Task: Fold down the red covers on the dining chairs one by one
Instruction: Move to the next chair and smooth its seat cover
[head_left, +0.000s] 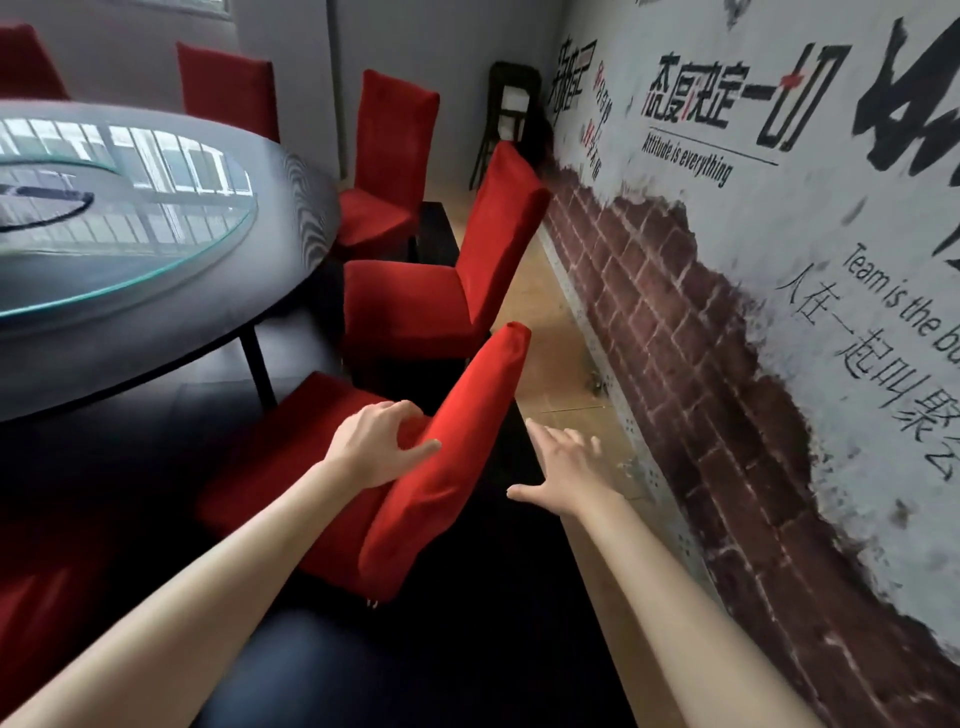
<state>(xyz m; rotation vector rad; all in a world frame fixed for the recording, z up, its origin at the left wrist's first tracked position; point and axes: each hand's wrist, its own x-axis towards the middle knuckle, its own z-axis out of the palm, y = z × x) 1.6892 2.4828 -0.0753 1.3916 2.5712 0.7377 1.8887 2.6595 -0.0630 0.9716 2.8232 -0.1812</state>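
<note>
Two bare forearms reach out from the bottom of the view, and the left hand (376, 441) is on the nearest chair's red cover (447, 457), thumb and fingers curled over the backrest's top edge, gripping the cloth. Right hand (563, 470) hovers just beside the back of that chair, fingers spread, holding nothing. That cover looks fully up over the backrest, so I'd say this fold is only beginning. Next along the brick-painted wall (675, 291), a second chair (467, 280) wears its cover smooth and tall, then a third (387, 171), and more round the far side of the round table (291, 156) with its glass turntable (119, 208). Plenty left, by my reckoning: every cover in sight stands unfolded.
</note>
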